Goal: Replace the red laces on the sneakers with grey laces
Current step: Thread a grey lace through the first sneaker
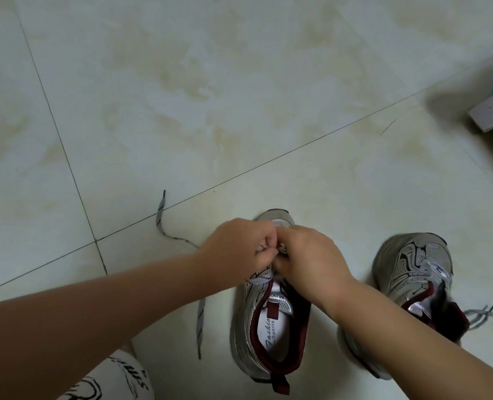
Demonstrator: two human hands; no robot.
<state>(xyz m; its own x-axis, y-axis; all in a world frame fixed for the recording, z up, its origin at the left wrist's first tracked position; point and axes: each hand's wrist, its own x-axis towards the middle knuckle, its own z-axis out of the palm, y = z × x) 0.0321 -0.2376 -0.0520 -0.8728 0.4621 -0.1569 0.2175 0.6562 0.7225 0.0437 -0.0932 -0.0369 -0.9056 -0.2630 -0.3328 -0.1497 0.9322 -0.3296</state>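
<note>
Both hands, left hand (241,245) and right hand (311,262), pinch with curled fingers the grey lace (160,216) at the sneaker (271,321)'s toe eyelets; uneven pulls could leave lopsided ends.

Silver-grey sneaker (271,321) with maroon lining, white insole. Right of it, second sneaker (415,272), silver-grey, black lines, maroon collar. Left of it, grey lace (160,216) with dark flecks. Floor (239,96) pale cream, marbled, thin dark grout lines.
</note>
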